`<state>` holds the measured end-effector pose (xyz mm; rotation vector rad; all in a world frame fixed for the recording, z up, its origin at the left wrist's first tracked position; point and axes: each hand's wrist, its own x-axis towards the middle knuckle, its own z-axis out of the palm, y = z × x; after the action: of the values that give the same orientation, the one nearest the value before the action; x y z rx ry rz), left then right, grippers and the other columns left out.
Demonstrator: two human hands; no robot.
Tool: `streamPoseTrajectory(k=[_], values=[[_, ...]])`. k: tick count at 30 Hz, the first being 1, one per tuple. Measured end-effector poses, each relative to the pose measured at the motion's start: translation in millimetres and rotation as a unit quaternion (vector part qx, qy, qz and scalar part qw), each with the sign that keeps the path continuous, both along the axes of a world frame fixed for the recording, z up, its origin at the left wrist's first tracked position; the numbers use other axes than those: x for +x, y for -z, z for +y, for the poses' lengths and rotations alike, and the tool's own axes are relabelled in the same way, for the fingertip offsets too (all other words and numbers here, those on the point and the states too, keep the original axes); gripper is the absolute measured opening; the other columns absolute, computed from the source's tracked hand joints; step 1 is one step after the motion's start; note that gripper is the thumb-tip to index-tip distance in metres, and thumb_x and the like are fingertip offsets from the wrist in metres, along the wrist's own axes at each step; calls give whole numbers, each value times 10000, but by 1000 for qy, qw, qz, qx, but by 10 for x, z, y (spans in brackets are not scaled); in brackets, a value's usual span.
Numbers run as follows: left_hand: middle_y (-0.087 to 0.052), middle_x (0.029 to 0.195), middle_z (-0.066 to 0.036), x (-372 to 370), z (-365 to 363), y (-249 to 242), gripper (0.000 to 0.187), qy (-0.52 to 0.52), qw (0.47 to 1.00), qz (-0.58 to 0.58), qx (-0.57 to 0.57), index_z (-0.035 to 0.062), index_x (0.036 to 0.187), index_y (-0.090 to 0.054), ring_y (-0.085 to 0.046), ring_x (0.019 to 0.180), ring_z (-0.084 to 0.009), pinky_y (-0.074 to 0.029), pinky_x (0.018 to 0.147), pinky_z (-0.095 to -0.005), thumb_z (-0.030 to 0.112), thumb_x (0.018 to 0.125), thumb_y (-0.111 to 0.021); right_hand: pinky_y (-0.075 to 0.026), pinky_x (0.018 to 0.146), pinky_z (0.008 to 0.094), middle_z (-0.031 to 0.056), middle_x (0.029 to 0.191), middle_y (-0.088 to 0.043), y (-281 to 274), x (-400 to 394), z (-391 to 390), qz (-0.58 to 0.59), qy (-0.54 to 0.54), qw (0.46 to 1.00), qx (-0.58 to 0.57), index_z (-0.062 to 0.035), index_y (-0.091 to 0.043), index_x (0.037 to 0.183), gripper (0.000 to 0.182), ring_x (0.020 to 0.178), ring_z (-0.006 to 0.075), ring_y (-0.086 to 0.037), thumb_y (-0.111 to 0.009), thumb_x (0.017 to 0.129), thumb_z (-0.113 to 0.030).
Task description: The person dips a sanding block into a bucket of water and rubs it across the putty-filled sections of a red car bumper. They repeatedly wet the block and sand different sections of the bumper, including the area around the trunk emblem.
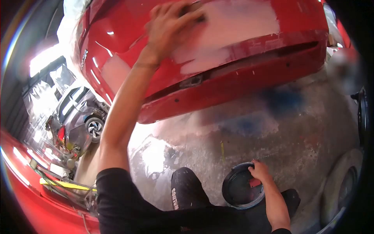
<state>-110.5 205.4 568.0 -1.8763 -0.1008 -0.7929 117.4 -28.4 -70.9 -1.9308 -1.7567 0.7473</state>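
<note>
My left hand (173, 29) reaches up onto a red car panel (128, 33), its fingers curled around a dark, blurred pad (199, 15) against the surface. Beneath and beside that hand spreads a pale pinkish-white patch (241, 21) on the paint. Lower down, my right hand (260, 171) grips the rim of a round black bucket (229, 197), thumb over the edge. Inside the bucket, close to the thumb, a small red piece (255, 182) shows; liquid in there is hard to make out.
A damaged grey car (76, 107) stands at the left, near red equipment (29, 195) with a yellow strap (66, 184). The concrete floor (288, 136) has wet-looking, shiny areas. A tyre-like round object (343, 187) lies at right. White sheeting (72, 35) hangs beside the red car.
</note>
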Motion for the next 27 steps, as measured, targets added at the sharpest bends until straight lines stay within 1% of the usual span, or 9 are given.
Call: streamPoseTrajectory(k=[3, 6, 8, 11, 18, 20, 21, 23, 27], values=[[-662, 1390, -100, 679, -352, -51, 374, 43, 998, 28, -38, 255, 1310, -738, -592, 1352, -325, -443, 1129, -535, 195, 942, -707, -542, 1116, 541, 243, 1431, -700, 24, -49, 12, 20, 4, 998, -64, -75, -676, 1470, 606, 1316, 461, -668, -799, 956, -372], [-669, 1382, -79, 654, -157, 3, 419, 16, 998, 56, 6, 262, 1348, -735, -595, 1339, -317, -437, 1122, -518, 175, 938, -721, -537, 1108, 555, 270, 1472, -649, 74, -14, -135, -30, -6, 999, -36, -76, -604, 1535, 694, 1343, 467, -648, -821, 945, -370], [-716, 1352, 41, 115, 0, 193, 489, 9, 1000, 25, 15, 386, 1369, -787, -636, 1264, -238, -389, 1109, -497, 185, 922, -786, -504, 1150, 568, 264, 1520, -593, 94, 30, -172, -11, -30, 999, -25, -95, -538, 1590, 771, 1379, 489, -606, -838, 929, -353], [-699, 1427, 53, -646, -33, 626, 503, -42, 999, -8, -18, 378, 1356, -802, -630, 1298, -230, -402, 1114, -467, 163, 901, -802, -477, 1182, 566, 245, 1527, -582, -101, 8, -229, -36, -29, 999, -26, -116, -524, 1604, 789, 1385, 485, -599, -843, 920, -346], [-710, 1404, 61, 281, -159, 195, 488, 19, 999, -27, 6, 369, 1327, -818, -611, 1295, -204, -374, 1110, -474, 168, 883, -811, -481, 1178, 551, 230, 1455, -644, -211, -80, -215, -89, -9, 996, -21, -107, -551, 1578, 762, 1385, 441, -617, -842, 916, -347], [-684, 1353, -59, 455, -278, 100, 406, -2, 1000, -22, 3, 262, 1310, -768, -601, 1318, -306, -413, 1121, -514, 154, 921, -727, -506, 1148, 549, 223, 1405, -672, -146, -70, -214, -92, -13, 996, 3, -95, -574, 1540, 735, 1349, 424, -647, -845, 911, -361], [-684, 1353, -59, 374, -204, 178, 406, -5, 1000, -21, 2, 262, 1310, -768, -601, 1318, -306, -413, 1121, -514, 154, 921, -727, -506, 1148, 549, 223, 1405, -672, -169, -65, -231, -91, -17, 996, 2, -95, -574, 1540, 735, 1349, 424, -647, -845, 911, -361], [-691, 1395, 64, 107, 53, 365, 528, 46, 999, -10, 4, 397, 1335, -791, -588, 1302, -214, -368, 1113, -512, 244, 832, -834, -547, 1098, 546, 217, 1388, -679, -286, -53, -171, -85, -16, 996, -24, -93, -596, 1500, 693, 1301, 420, -678, -842, 915, -369], [-701, 1398, 40, -129, -68, 650, 460, -20, 999, -34, 5, 360, 1324, -813, -605, 1303, -240, -378, 1083, -468, 189, 897, -791, -577, 1056, 539, 217, 1374, -686, -190, -11, -154, -71, -23, 997, -10, -90, -607, 1481, 669, 1257, 428, -701, -842, 916, -361]])
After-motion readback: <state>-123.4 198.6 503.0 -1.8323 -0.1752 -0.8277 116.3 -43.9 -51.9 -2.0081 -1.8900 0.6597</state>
